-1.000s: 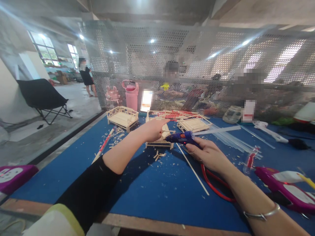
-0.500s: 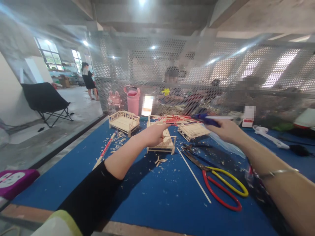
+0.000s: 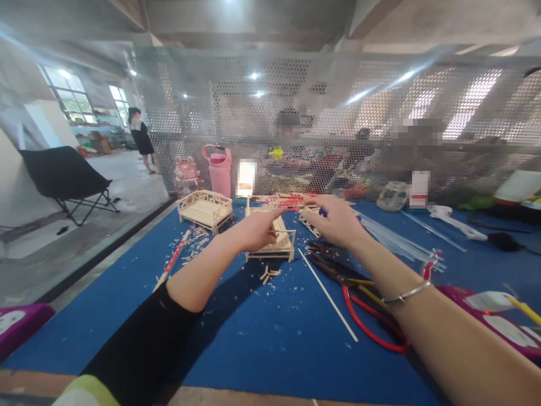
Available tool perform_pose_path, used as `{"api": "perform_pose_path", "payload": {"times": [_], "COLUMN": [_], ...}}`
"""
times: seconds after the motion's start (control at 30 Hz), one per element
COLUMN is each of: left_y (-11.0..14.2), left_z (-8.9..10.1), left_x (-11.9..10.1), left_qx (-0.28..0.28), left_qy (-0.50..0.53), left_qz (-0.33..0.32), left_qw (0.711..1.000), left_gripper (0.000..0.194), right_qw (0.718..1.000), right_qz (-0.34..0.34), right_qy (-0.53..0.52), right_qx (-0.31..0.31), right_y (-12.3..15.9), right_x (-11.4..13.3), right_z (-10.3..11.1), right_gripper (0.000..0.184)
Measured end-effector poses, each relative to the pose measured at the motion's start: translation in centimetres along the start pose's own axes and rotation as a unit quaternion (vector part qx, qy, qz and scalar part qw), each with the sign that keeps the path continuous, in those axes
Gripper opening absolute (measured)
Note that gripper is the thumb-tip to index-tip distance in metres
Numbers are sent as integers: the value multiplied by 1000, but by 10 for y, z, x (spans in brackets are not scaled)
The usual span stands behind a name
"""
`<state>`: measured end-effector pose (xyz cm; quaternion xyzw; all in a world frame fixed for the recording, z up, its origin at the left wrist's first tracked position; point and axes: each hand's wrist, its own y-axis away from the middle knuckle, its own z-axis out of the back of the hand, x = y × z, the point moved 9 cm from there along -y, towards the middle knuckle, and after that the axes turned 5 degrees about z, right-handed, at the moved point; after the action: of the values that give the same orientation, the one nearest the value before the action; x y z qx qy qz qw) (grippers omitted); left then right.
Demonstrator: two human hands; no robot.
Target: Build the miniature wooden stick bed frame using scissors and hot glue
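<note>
My left hand [image 3: 253, 230] rests on the top rail of a small wooden stick bed model [image 3: 274, 245] on the blue table [image 3: 262, 338]. Its index finger is stretched out and its other fingers are curled against the frame. My right hand [image 3: 338, 221] hovers just right of it, back to the camera, over a second stick model [image 3: 310, 221]. Its fingers curl round a blue glue gun [image 3: 323, 213], of which only a sliver shows. A metal bangle sits on that wrist.
Red-handled cutters [image 3: 363, 316], a long white stick [image 3: 327, 296] and clear glue sticks [image 3: 397, 239] lie to the right. A third stick bed [image 3: 205, 208], a pink bottle [image 3: 220, 169] and red sticks [image 3: 287, 198] stand further back. Behind a mesh screen [image 3: 338, 113] people sit. Wood scraps litter the mat.
My right hand lifted the blue glue gun from the table, swung it up to the right, then brought it back left towards the models. My left hand stayed on the bed.
</note>
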<state>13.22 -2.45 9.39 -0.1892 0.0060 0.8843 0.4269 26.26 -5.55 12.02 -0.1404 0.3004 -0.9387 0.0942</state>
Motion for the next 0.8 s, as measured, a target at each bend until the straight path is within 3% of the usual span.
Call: {"api": "perform_pose_path", "payload": {"times": [0.07, 0.13, 0.23, 0.4, 0.47, 0.53, 0.6, 0.63, 0.7, 0.8], "left_y": [0, 0, -1, 5, 13, 29, 51, 62, 77, 80], "left_z": [0, -1, -3, 7, 20, 36, 46, 45, 30, 1], "left_x": [-1, -1, -2, -7, -4, 6, 25, 37, 58, 73], "left_qx": [-8, -7, 1, -7, -54, -156, -270, -311, -332, -256], "left_qy": [-8, -15, -12, -6, 24, 88, 168, 202, 237, 234], "left_qz": [-9, -12, -15, -19, -17, -3, 27, 53, 117, 194], "left_qw": [1000, 1000, 1000, 1000, 998, 984, 948, 927, 905, 918], "left_gripper": [75, 74, 77, 81, 76, 61, 44, 37, 29, 25], "right_qw": [994, 987, 986, 987, 987, 986, 984, 983, 981, 981], "right_qz": [63, 83, 82, 58, 44, 33, 28, 27, 26, 23], "right_qy": [-56, -79, -83, -104, -121, -136, -149, -154, -163, -172], "right_qx": [66, 112, 121, 106, 100, 95, 94, 96, 98, 92], "right_y": [0, 1, 1, 2, 4, 7, 10, 12, 15, 17], "right_x": [34, 51, 55, 45, 41, 37, 35, 35, 35, 34], "right_z": [-18, -33, -46, -50, -50, -50, -51, -52, -53, -53], "right_gripper": [34, 26, 14, 14, 14, 14, 13, 13, 13, 13]}}
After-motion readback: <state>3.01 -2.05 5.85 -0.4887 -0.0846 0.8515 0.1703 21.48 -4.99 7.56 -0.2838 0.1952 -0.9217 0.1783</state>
